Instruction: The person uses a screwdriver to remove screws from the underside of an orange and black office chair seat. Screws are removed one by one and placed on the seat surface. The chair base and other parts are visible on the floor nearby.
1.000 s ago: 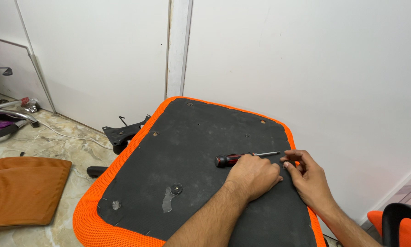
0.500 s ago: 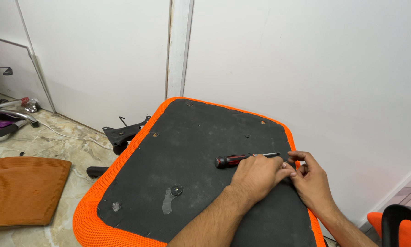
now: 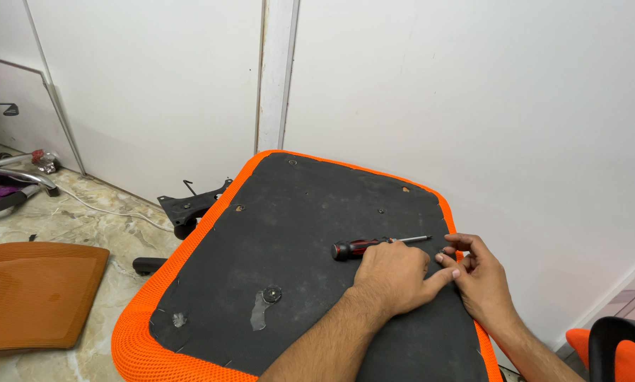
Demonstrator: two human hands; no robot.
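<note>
An orange mesh chair seat [image 3: 130,332] lies upside down, its black underside [image 3: 296,233] facing me. On that underside rests a screwdriver [image 3: 353,247] with a black and red handle, its shaft pointing right. My left hand [image 3: 395,276] lies flat on the black surface just below the screwdriver, one finger stretched right to touch my right hand. At the seat's right edge my right hand [image 3: 476,279] has its fingers curled. Whether they pinch something small is hidden.
On the marble floor to the left lie an orange mesh backrest [image 3: 35,293], a black metal chair plate [image 3: 190,205], a black cylinder [image 3: 148,265] and a chrome chair base [image 3: 17,177]. A white wall stands close behind. Part of another orange and black chair [image 3: 618,346] shows at bottom right.
My left hand has flattened and stretched a finger right to meet my right hand, which shifted slightly. The screwdriver has stayed in place.
</note>
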